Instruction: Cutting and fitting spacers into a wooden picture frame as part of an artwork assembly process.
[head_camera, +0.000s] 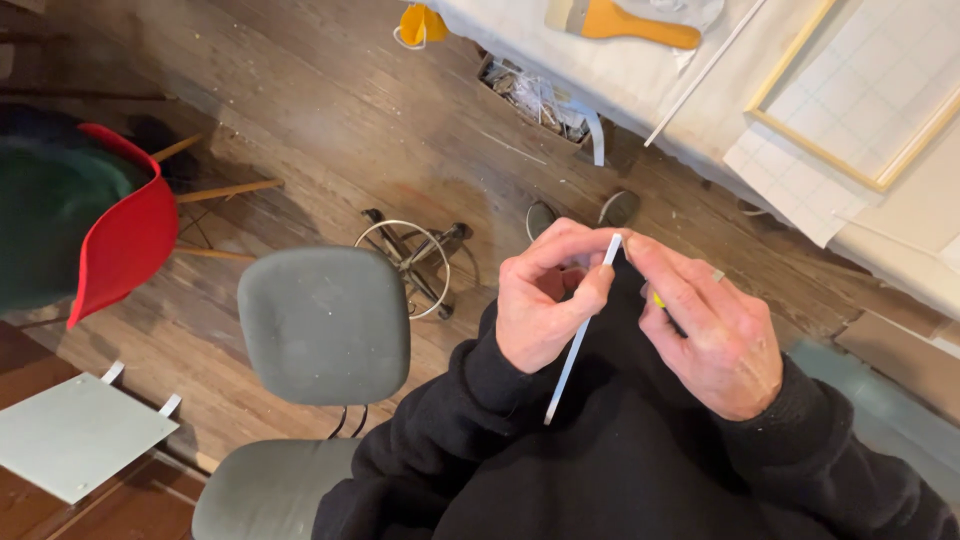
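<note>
Both hands are raised close in front of the person's dark sweater, working on a thin white strip (580, 335). The left hand (545, 300) is curled around its upper part, thumb and forefinger pinching near the top, and the right hand (705, 335) closes its fingertips on the very top end; a bit of something yellow (659, 299) shows under the right fingers, too hidden to identify. The strip's lower end hangs free over the sweater. As a judgement, the work looks to be in its middle: the strip is held and being handled at its tip, not laid anywhere. To the far right runs the edge of a white-covered table (640, 80) bearing a brush (620, 20) and a wooden frame (850, 120). To the left stand a grey chair (325, 325) and, farther left, a red chair (125, 240), with open wooden floor (330, 120) between them and the table.
</note>
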